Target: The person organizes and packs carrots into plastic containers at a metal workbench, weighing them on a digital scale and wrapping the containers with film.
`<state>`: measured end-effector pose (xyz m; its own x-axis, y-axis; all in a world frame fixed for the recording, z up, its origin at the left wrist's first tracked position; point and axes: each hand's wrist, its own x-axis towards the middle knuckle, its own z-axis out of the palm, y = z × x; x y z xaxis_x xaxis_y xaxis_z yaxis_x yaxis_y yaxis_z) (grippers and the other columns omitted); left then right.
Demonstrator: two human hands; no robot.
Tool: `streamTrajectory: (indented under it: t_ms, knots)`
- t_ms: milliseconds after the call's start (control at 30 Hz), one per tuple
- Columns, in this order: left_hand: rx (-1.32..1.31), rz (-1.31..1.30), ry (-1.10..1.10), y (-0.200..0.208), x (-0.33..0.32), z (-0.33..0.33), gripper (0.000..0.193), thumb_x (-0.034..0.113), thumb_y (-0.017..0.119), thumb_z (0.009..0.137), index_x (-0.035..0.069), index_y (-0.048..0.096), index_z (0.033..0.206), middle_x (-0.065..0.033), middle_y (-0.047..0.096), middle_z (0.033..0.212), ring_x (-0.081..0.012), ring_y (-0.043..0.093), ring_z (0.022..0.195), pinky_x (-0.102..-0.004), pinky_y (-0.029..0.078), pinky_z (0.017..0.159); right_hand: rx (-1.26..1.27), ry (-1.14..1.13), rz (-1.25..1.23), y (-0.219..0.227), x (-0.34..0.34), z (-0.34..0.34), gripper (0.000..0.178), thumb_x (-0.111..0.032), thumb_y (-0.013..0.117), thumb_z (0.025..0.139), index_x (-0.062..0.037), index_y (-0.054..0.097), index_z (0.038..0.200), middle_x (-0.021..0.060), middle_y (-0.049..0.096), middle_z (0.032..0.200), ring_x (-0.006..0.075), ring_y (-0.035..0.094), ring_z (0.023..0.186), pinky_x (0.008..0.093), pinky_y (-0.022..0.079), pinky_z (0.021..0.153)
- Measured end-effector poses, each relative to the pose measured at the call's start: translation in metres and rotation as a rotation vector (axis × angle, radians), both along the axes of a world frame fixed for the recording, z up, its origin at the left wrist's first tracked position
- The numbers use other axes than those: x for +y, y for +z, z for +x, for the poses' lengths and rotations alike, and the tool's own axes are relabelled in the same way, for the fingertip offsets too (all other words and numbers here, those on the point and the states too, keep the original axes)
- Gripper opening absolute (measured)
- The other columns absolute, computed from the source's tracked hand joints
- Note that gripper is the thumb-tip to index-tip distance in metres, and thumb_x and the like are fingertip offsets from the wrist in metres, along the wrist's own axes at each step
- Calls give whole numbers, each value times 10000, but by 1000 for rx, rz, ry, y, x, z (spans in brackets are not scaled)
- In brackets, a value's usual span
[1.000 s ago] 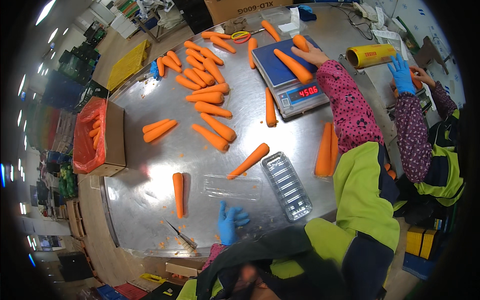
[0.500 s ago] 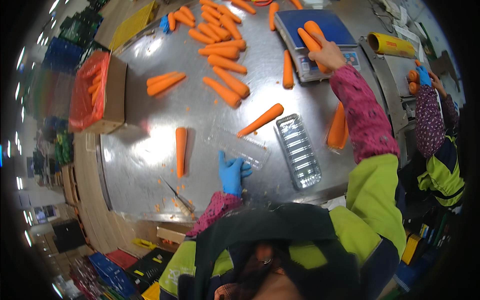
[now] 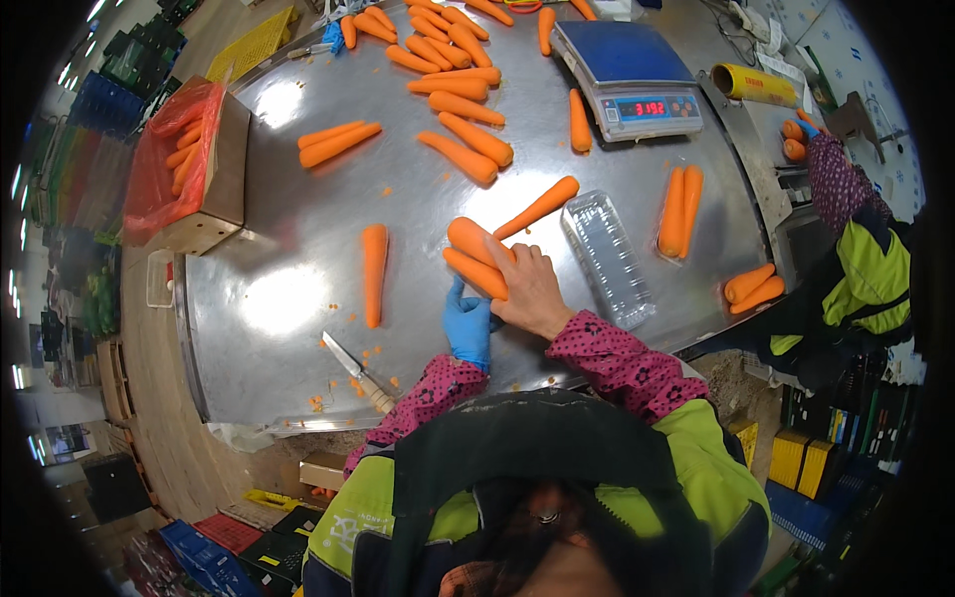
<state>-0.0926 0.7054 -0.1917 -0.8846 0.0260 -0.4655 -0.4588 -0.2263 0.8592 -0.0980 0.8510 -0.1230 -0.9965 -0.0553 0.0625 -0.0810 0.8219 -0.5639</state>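
My bare right hand (image 3: pixel 534 292) is closed around two large carrots (image 3: pixel 481 239), held side by side over the near middle of the metal table. Right below them, my blue-gloved left hand (image 3: pixel 467 323) has one finger stretched up beside the carrots. Its other fingers are mostly hidden, so its grip does not show. Just beyond the held pair, a single carrot (image 3: pixel 540 206) lies slantwise. A clear ribbed plastic tray (image 3: pixel 607 261) rests to the right of my hands. Left of them lie another carrot (image 3: pixel 374 276) and a knife with a pale handle (image 3: pixel 357 373) among orange scraps.
A digital scale (image 3: pixel 637 85) with a lit display stands far right. Wrapped carrot pairs (image 3: pixel 679 211) lie below it. Many loose carrots (image 3: pixel 458 85) cover the far table. A cardboard box lined with red plastic (image 3: pixel 221 164) sits left. A co-worker's patterned sleeve (image 3: pixel 841 179) is at right.
My right hand has brought the two carrots from the scale back toward my left hand. The flat clear plastic piece near my left hand no longer shows.
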Motion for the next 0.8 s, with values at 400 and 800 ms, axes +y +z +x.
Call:
streamTrajectory:
  t_ms: [400, 800]
  knots:
    - [-173, 23, -206, 17, -65, 17, 560, 6, 524, 912, 36, 384, 1453, -92, 657, 1066, -184, 678, 858, -330, 602, 735, -129, -144, 44, -16, -61, 37, 881, -384, 718, 782, -78, 331, 1512, 226, 513, 1150, 410, 543, 1055, 488, 496, 844]
    - [0, 140, -678, 122, 8, 25, 591, 63, 605, 915, 68, 422, 1476, -129, 519, 1419, -211, 644, 1065, -336, 552, 882, 69, -529, -585, 25, 26, 100, 1004, -318, 798, 724, 36, 294, 1517, 260, 542, 1270, 370, 578, 1167, 412, 480, 987]
